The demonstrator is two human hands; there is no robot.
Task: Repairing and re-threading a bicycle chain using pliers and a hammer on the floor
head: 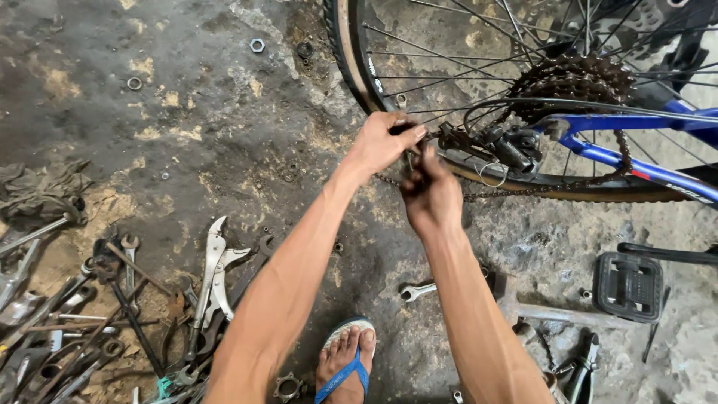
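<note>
Chain [523, 191]: thin, dark, runs under the rear wheel's lower rim from the hands toward the right, then climbs to the gear cluster; slack stretch also hangs left of the hands, low near the floor
Left hand [383, 142]: fingers curled together, pinched on a small dark part right at the chain, just beside the rear shifter; what exactly sits in the pinch is too small to tell
Right hand [430, 196]: closed into a loose fist, grimy, just below and touching the left hand, gripping at the chain; fingertips hidden from this angle
Rear shifter [502, 146]: black, greasy, hangs under the gear cluster, just right of the hands, a thin wire loop below it
Gear cluster [572, 86]: rusty brown stack of cogs at the wheel hub, above the shifter
Rear wheel [351, 52]: black tyre with tan sidewall, thin spokes, standing on the floor at upper right
Bike frame [636, 168]: blue tubes, slanting down to the right from the hub
Pedal [628, 286]: black, flat, square, lying on the floor at right, well apart from the hands
Spanner [416, 289]: small, silver, on the floor between the forearms
Locking pliers [213, 273]: silver, lying at the edge of a heap of rusty tools, lower left
Foot [345, 363]: in a blue sandal, bottom centre
Floor [209, 112]: rough, oil-stained concrete, loose nuts and washers scattered at upper left
</note>
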